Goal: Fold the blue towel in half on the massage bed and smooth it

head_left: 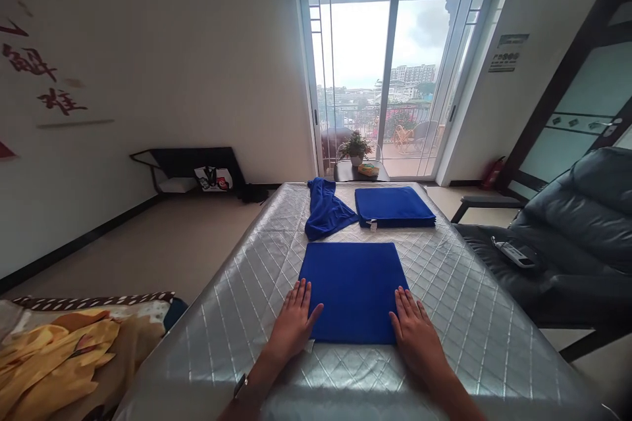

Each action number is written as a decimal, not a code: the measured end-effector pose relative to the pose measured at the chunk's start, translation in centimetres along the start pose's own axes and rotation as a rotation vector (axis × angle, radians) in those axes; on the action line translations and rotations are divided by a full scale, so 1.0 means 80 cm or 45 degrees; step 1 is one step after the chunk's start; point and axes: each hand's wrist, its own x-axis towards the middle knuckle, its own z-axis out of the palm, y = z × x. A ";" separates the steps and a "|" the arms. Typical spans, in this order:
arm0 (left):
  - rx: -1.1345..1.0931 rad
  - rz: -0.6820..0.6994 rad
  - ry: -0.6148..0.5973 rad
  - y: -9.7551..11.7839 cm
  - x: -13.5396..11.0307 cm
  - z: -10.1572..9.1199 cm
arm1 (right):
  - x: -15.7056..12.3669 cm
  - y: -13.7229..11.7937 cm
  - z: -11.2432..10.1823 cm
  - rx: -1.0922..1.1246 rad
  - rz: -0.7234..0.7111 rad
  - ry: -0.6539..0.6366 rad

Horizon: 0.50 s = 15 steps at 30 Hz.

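Note:
A folded blue towel lies flat on the quilted silver mattress in front of me. My left hand rests flat and open on the towel's near left corner, fingers stretched forward. At the near right corner my right hand lies flat and open in the same way. Farther away sits a stack of folded blue towels. A crumpled, unfolded blue towel lies to its left.
A black leather chair with a remote on its arm stands close at the right. A yellow patterned blanket lies at the lower left. Beyond the mattress, a small table with a potted plant stands before glass balcony doors.

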 end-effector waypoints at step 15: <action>-0.183 0.689 -0.114 0.213 0.046 -0.004 | -0.017 -0.003 -0.005 0.020 0.064 -0.158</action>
